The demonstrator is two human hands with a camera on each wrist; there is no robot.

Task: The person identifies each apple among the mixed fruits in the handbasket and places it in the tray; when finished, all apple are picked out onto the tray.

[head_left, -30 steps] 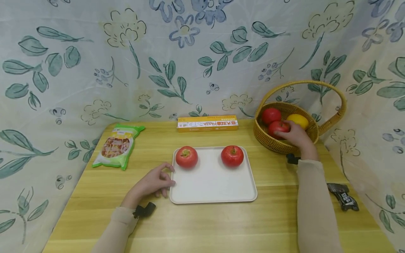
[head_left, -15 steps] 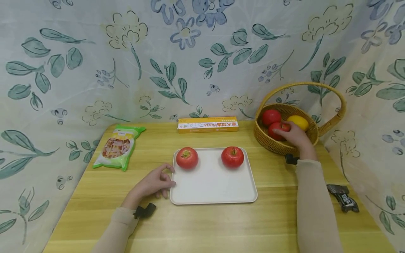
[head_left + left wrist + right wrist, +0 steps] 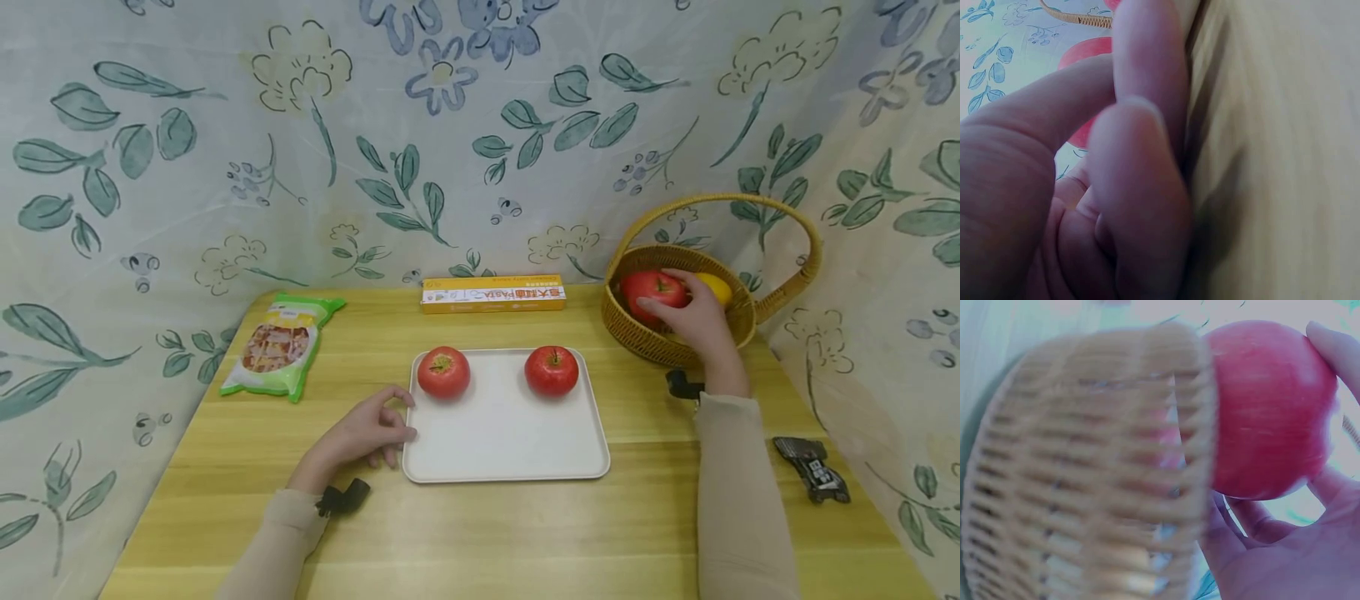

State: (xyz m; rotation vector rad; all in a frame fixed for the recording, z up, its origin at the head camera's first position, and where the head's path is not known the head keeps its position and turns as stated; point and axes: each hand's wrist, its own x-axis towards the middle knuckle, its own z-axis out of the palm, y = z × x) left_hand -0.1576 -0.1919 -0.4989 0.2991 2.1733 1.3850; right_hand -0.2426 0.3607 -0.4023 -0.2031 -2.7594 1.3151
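Observation:
My right hand grips a red apple between thumb and fingers at the wicker basket. In the right wrist view this apple stands at the woven rim, thumb and fingers around it. The held apple mostly hides another red apple in the basket; a yellow lemon shows behind my fingers. My left hand rests on the table with loosely bent fingers, its fingertips right at the left rim of a white tray. Two red apples sit on that tray, one left, one right.
A yellow pasta box lies behind the tray against the floral cloth. At the left is a green-edged food packet. A small black wrapper lies near the right edge. The basket's tall handle arches over the fruit.
My right hand has lifted the gripped apple from its place in the basket, bringing it up in front of the other apple. The left hand and tray have stayed still.

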